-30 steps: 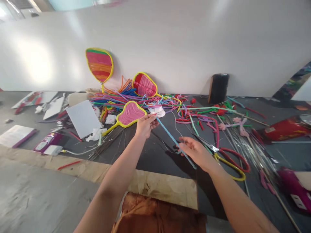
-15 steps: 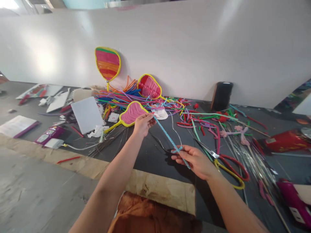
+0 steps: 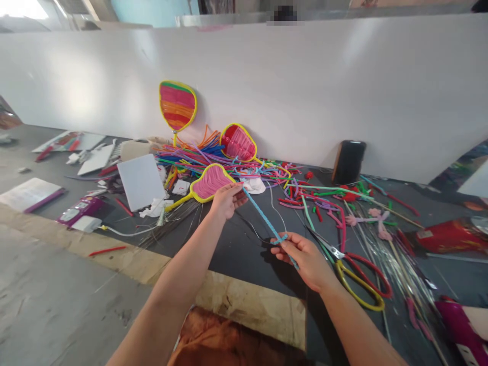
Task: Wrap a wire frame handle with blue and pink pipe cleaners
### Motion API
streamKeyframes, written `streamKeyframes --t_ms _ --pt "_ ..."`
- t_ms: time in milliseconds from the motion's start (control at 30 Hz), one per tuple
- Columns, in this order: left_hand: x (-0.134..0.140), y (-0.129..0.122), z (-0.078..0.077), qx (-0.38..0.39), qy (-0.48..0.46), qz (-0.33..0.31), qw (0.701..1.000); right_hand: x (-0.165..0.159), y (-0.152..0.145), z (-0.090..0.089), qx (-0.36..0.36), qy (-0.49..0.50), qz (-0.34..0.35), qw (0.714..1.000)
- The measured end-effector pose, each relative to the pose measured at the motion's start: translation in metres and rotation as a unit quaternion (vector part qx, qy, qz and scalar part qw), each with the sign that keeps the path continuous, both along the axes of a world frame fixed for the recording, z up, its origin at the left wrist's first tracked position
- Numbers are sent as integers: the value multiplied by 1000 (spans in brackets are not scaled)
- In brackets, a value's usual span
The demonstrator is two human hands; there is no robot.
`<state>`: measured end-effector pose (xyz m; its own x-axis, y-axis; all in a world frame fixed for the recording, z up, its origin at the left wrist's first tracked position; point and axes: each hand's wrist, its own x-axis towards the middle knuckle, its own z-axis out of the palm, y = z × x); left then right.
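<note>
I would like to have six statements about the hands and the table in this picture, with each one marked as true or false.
1. The left hand pinches the blue fuzzy stem near its far end. True.
2. The scissors lie on the dark table beside the right hand. True.
3. The right hand holds the scissors. False: it holds the blue fuzzy stem.
4. Both scissors handles are yellow. False: one is red.
5. A black phone stands on end. True.
6. The black phone is left of both hands. False: it is to their right.
</note>
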<state>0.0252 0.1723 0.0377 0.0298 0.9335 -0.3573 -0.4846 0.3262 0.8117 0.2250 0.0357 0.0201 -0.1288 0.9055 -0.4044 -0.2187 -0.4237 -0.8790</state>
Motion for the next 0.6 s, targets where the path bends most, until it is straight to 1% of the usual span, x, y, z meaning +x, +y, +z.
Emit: streamKeyframes --t_ms 200,400,533,600 --pt "-1 -1 0 7 -4 -15 1000 -2 0 -4 -11 19 -6 1000" --pt "-2 -1 4 -1 7 -33 999 -6 -4 -1 -18 28 12 999" --pt "-2 -2 4 -3 18 -54 998 -9 -7 1 3 -8 50 999" --pt "-2 -2 3 -1 35 -78 996 -10 -8 3 16 -39 51 998"
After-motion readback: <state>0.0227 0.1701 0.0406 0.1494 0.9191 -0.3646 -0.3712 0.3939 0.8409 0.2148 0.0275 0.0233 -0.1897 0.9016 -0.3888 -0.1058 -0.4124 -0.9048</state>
